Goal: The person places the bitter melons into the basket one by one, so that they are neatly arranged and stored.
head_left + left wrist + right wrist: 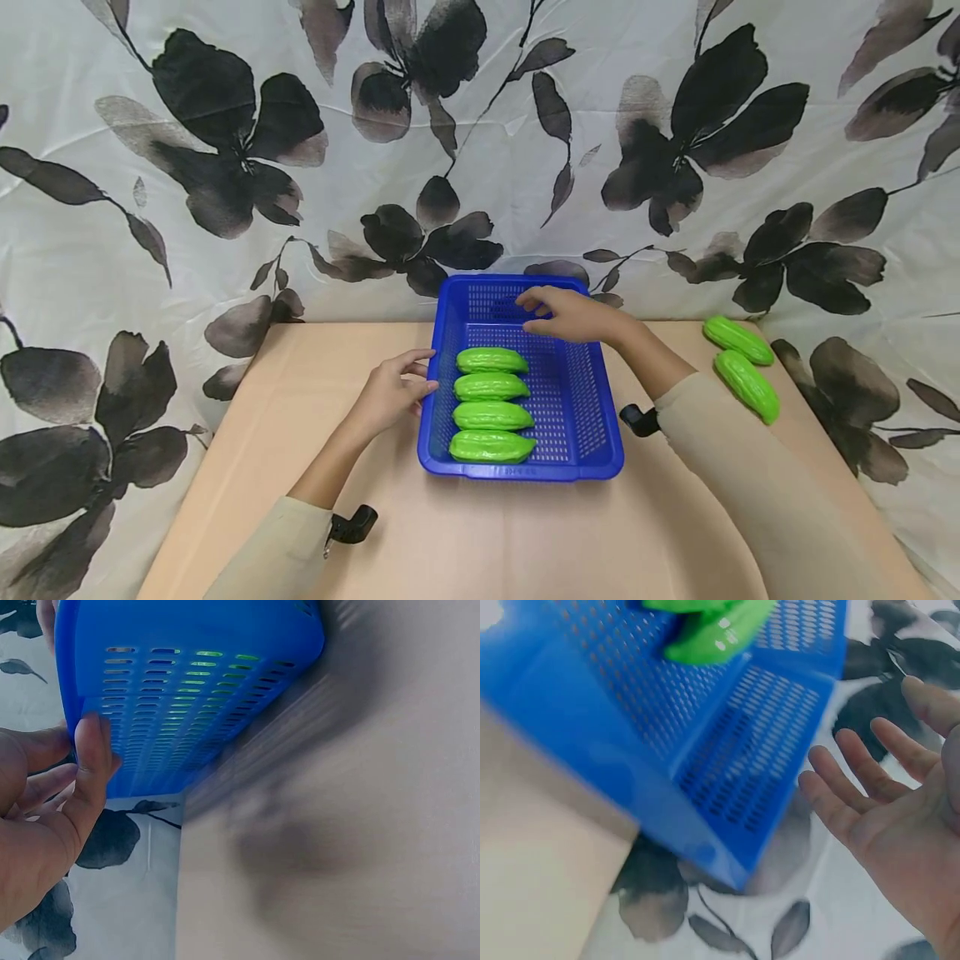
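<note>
A blue plastic basket with slotted walls stands on the table. Inside, several bumpy green bitter melons lie in a column along its left side. My left hand holds the basket's left rim; the left wrist view shows the thumb and fingers of this hand at the rim and outer wall. Over the far right part of the basket, my right hand hovers with loosely bent fingers and nothing in them. From the right wrist, that hand appears spread beside the basket wall.
Two more bitter melons, an upper one and a lower one, lie at the table's right edge. A floral cloth hangs behind the beige table. The basket's far end reaches the cloth.
</note>
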`<state>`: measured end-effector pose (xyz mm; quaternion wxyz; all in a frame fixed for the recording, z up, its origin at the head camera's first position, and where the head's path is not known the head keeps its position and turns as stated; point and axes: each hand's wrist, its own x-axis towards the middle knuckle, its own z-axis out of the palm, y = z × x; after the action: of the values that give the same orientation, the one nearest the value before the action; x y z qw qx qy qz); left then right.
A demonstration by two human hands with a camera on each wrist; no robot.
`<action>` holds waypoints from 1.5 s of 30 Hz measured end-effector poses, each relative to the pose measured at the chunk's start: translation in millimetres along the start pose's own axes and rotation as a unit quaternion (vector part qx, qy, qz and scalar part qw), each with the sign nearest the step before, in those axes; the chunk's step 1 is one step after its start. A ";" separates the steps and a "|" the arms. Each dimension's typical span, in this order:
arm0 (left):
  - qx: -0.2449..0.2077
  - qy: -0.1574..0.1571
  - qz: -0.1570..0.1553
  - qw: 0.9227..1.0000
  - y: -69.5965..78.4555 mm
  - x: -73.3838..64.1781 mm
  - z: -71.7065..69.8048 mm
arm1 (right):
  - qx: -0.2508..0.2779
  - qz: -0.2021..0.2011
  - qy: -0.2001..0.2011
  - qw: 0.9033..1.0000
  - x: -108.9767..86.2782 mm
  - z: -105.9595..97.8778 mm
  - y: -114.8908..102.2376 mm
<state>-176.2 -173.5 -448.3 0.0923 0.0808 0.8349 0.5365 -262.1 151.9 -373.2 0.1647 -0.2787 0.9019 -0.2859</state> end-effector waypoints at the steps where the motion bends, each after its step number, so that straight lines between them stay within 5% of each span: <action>1: 0.001 -0.001 0.000 1.000 -0.1 -0.9 -0.9 | 0.008 -0.001 0.008 1.000 -6.4 -3.6 -0.7; 9: -0.002 -0.014 0.003 1.000 -3.9 -4.8 -5.0 | 0.070 0.014 0.092 0.993 -55.9 -18.6 19.1; 16: -0.003 -0.019 0.009 1.000 -3.6 -9.3 -7.2 | 0.072 0.059 0.173 0.980 -101.7 -15.2 37.4; 23: -0.008 -0.021 0.007 1.000 -4.6 -9.4 -7.1 | 0.101 0.095 0.225 0.964 -140.3 2.1 80.5; 31: -0.011 -0.018 0.011 1.000 -3.6 -8.4 -7.4 | 0.059 0.170 0.290 0.940 -183.6 6.5 126.4; 45: -0.011 -0.020 0.011 1.000 -4.3 -9.3 -9.3 | -0.008 0.292 0.293 0.911 -230.3 22.2 189.5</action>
<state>-169.6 -185.6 -447.8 0.1035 0.0997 0.8262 0.5447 -147.4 409.0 -474.0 -0.0328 0.0914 0.9532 -0.2864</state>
